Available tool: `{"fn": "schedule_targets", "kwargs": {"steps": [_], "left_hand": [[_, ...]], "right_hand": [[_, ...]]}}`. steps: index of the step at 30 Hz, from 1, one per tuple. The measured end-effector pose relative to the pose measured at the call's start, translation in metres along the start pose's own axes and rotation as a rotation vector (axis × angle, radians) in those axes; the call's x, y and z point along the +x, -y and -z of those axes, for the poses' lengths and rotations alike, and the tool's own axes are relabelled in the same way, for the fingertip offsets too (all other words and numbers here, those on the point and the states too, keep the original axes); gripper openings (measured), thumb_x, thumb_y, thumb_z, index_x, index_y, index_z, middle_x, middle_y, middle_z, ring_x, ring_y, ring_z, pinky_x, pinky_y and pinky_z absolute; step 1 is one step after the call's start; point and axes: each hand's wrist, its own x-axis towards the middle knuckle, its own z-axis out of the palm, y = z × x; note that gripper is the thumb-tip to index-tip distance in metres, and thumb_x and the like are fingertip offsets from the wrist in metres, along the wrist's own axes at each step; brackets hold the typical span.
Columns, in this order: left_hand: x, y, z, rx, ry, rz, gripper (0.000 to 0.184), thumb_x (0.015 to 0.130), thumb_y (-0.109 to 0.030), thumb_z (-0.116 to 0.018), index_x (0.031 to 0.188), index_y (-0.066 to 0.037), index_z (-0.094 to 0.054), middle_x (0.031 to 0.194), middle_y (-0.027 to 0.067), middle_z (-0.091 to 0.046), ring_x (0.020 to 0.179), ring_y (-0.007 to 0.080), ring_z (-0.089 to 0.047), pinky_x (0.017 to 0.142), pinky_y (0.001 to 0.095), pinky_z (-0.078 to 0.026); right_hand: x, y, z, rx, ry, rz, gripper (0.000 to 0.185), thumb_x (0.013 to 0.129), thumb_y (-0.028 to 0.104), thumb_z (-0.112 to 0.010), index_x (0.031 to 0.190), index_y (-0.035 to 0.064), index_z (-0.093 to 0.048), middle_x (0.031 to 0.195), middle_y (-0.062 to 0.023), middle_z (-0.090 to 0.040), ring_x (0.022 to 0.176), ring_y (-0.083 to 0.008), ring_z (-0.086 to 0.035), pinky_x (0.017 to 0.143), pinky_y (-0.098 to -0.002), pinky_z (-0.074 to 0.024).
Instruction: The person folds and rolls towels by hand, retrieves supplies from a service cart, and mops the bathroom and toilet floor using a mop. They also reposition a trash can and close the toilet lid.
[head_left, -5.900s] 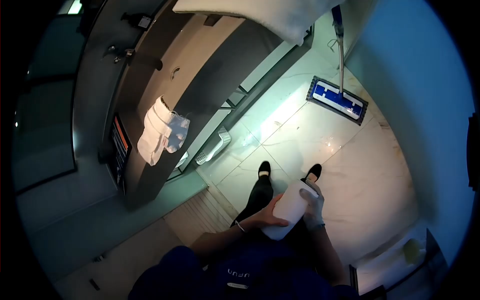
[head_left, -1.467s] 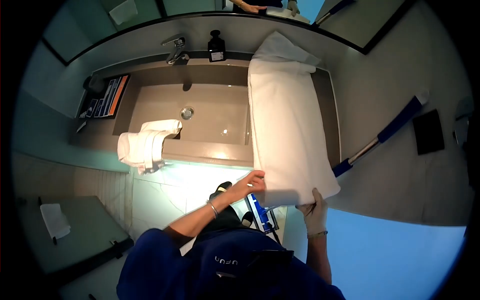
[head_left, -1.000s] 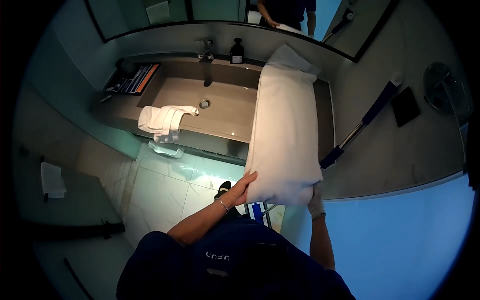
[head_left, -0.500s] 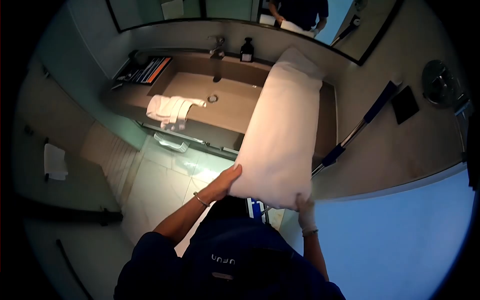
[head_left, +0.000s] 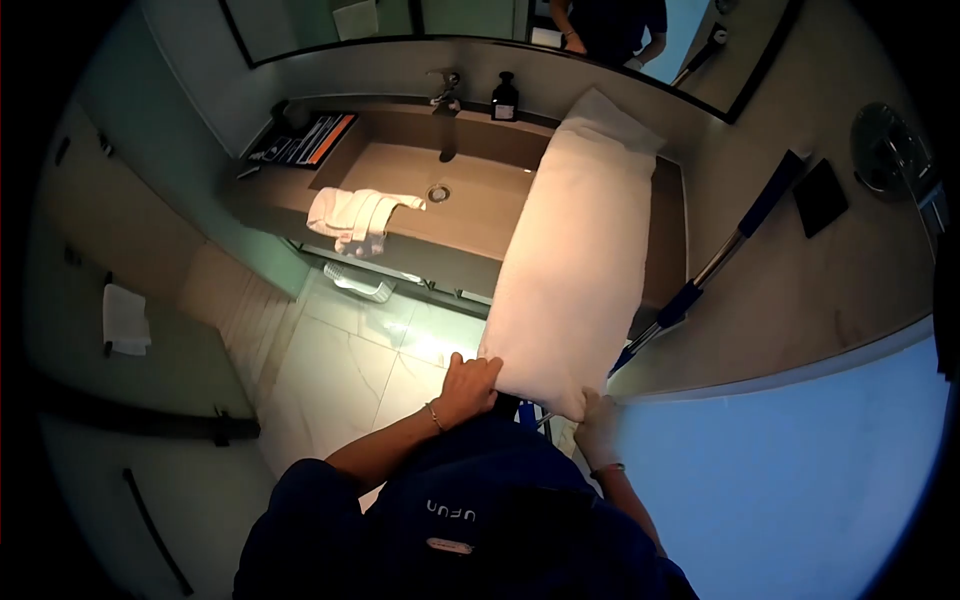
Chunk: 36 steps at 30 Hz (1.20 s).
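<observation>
Left hand (head_left: 468, 388) and right hand (head_left: 597, 428), now closer together, pinch near corners of the white towel (head_left: 578, 250), narrowing that end.

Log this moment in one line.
left hand: gripping near-left corner of white bundle | right hand: at near-right corner, blurred | bundle: across sink | cloth: on sink's front rim

Towel (head_left: 572, 250) across worktop (head_left: 275, 197) near right edge; bottle (head_left: 505, 99), tap (head_left: 446, 90) along back edge; cloth (head_left: 358, 212) over front edge; packets (head_left: 308, 140) back-left.
</observation>
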Motion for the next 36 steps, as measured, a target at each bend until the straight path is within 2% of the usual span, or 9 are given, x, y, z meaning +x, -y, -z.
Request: {"fn": "schedule_targets", "kwargs": {"steps": [3,6,8,16,20,24,28,30,36], "left_hand": [[0.016,0.003,0.045,0.024,-0.029,0.010,0.027,0.064,-0.027,-0.064,0.087,-0.012,-0.062,0.082,0.0081,-0.059,0.076,0.0231,-0.057,0.076,0.0419,-0.033],[0.048,0.039,0.075,-0.033,-0.296,-0.348,0.040,0.065,-0.034,-0.068,0.099,-0.013,-0.065,0.091,0.0147,-0.060,0.091,0.0277,-0.058,0.094,0.0468,-0.033],[0.106,0.068,0.110,-0.738,0.195,-0.201,0.047,0.069,-0.040,-0.068,0.103,-0.008,-0.062,0.097,0.0140,-0.061,0.097,0.0260,-0.058,0.088,0.0398,-0.041],[0.212,0.072,0.097,-1.616,0.289,0.276,0.090,0.078,-0.076,-0.039,0.139,-0.010,-0.033,0.124,0.0112,-0.050,0.117,0.0247,-0.046,0.098,0.0467,-0.036],[0.204,0.076,0.058,-1.565,0.059,0.063,0.074,0.079,-0.011,-0.063,0.140,-0.004,-0.022,0.120,0.0122,-0.053,0.112,0.0203,-0.051,0.096,0.0358,-0.040],[0.217,0.073,0.074,-1.624,0.033,0.150,0.077,0.077,-0.007,-0.065,0.140,0.000,-0.020,0.115,0.0167,-0.056,0.103,0.0205,-0.056,0.090,0.0314,-0.044],[0.238,0.089,0.036,-1.483,0.059,0.359,0.080,0.074,-0.008,-0.069,0.138,0.002,-0.022,0.105,0.0170,-0.059,0.098,0.0198,-0.057,0.084,0.0292,-0.046],[0.233,0.087,0.042,-1.380,0.032,0.430,0.081,0.072,-0.008,-0.071,0.137,0.003,-0.023,0.103,0.0163,-0.060,0.097,0.0195,-0.057,0.082,0.0284,-0.046],[0.216,0.051,0.085,-0.698,-0.307,0.250,0.091,0.066,-0.024,-0.077,0.139,-0.004,-0.026,0.116,0.0222,-0.050,0.103,0.0337,-0.053,0.090,0.0410,-0.041]], "right_hand": [[0.013,-0.010,0.051,0.040,-0.102,0.115,0.026,0.071,0.009,-0.060,0.097,0.0090,-0.060,0.093,-0.0181,-0.054,0.089,-0.0365,-0.054,0.073,-0.0457,-0.0448],[0.055,-0.013,0.112,0.224,-0.373,0.580,0.020,0.072,0.013,-0.063,0.092,0.0066,-0.063,0.094,-0.0165,-0.057,0.090,-0.0346,-0.055,0.076,-0.0415,-0.0458],[0.101,-0.036,0.132,0.611,-0.096,0.390,0.031,0.075,0.025,-0.065,0.098,0.0041,-0.062,0.095,-0.0136,-0.060,0.093,-0.0302,-0.057,0.079,-0.0376,-0.0461],[0.225,-0.069,0.074,1.453,0.221,-0.129,0.061,0.091,0.046,-0.046,0.133,0.0027,-0.041,0.120,-0.0062,-0.051,0.107,-0.0130,-0.048,0.092,-0.0250,-0.0380],[0.193,-0.035,0.074,1.400,0.030,-0.149,0.062,0.078,0.002,-0.053,0.137,0.0014,-0.033,0.125,-0.0079,-0.048,0.111,-0.0154,-0.047,0.094,-0.0264,-0.0383],[0.192,-0.010,0.085,1.476,-0.229,-0.069,0.068,0.077,0.000,-0.056,0.138,0.0000,-0.028,0.125,-0.0126,-0.048,0.110,-0.0178,-0.049,0.090,-0.0267,-0.0412],[0.192,-0.012,0.082,0.755,-0.130,-0.439,0.072,0.073,0.011,-0.068,0.134,-0.0018,-0.032,0.127,-0.0143,-0.046,0.113,-0.0263,-0.049,0.090,-0.0349,-0.0434],[0.176,0.029,0.095,-0.087,-0.415,0.275,0.078,0.065,0.022,-0.076,0.130,0.0044,-0.038,0.128,-0.0162,-0.044,0.117,-0.0373,-0.043,0.094,-0.0506,-0.0369],[0.202,0.041,0.039,-0.370,-0.229,0.389,0.071,0.060,0.020,-0.074,0.125,0.0186,-0.045,0.134,-0.0182,-0.036,0.123,-0.0421,-0.031,0.091,-0.0638,-0.0281]]}}
